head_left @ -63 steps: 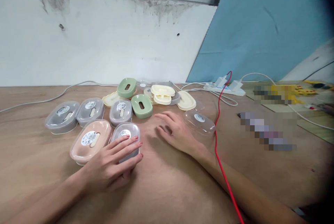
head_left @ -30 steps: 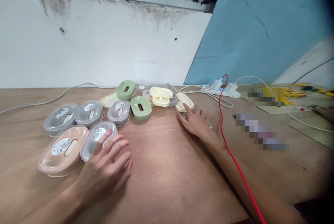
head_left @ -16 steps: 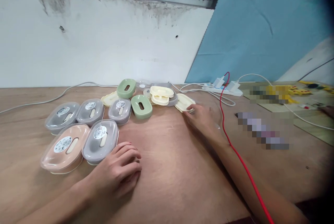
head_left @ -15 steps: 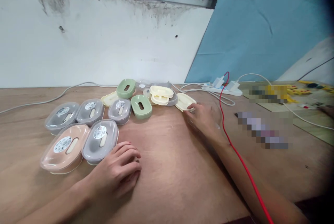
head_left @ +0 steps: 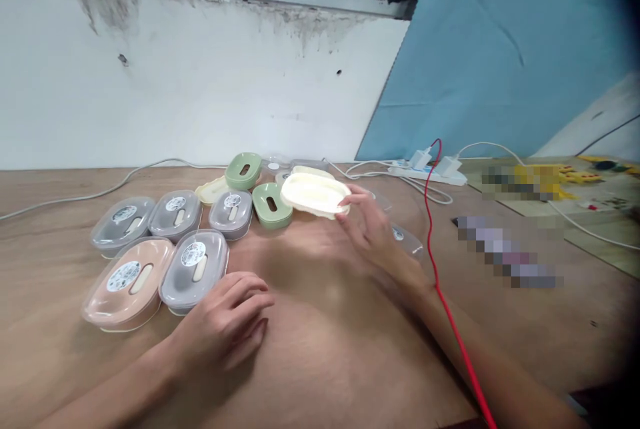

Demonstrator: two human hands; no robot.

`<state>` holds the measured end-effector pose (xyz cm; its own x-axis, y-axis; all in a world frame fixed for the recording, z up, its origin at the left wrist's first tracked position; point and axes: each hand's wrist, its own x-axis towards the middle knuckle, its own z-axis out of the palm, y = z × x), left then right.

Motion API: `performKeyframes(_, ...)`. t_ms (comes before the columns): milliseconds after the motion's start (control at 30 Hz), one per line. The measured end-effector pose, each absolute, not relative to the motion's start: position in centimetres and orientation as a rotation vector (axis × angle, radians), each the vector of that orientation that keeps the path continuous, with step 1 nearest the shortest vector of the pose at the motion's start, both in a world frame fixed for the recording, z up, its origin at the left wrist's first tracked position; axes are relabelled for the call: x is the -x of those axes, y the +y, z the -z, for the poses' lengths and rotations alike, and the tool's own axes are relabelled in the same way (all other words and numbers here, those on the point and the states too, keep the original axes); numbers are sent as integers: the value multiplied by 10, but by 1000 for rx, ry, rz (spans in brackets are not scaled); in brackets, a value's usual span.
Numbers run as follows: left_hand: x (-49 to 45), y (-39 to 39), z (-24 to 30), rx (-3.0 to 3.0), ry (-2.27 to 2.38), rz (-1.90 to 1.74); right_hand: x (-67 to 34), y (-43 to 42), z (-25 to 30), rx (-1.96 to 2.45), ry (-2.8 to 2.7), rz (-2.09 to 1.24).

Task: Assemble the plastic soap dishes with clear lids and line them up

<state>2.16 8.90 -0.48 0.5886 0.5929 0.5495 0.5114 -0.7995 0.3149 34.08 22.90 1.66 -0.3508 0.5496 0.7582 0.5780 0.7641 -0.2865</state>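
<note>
Right hand (head_left: 373, 232) pinching only the rim of the cream tray (head_left: 315, 194), lifted above the green lid (head_left: 271, 204); could slip onto it. Left hand (head_left: 227, 319) loosely curled, empty, beside that lid's nearer grey box (head_left: 196, 268) on the bench (head_left: 325, 336)

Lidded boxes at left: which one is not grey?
The pink box, nearest of the group, left of the left hand; the other four lidded boxes there are grey.

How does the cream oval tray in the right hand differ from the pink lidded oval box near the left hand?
The cream oval tray is lifted and tilted, lidless; the pink lidded oval box sits flat on the wooden table under a clear, labelled lid. The right hand pinches the tray; the left hand touches neither. Both are oval plastic.
</note>
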Motion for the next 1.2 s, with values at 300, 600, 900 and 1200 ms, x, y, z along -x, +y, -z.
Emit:
performKeyframes(300,-25,83,1,-2823,835,-1079,-306,199,-6,651,-2311,-547)
performKeyframes(600,-27,81,13,-2691,1169,-759,-300,200,-2,671,-2457,-517)
performKeyframes(900,-24,83,18,-2624,1167,-641,-283,217,2,854,-2541,-294)
performKeyframes(1200,-22,84,18,-2649,1123,-690,-301,209,2,1159,-2233,-32)
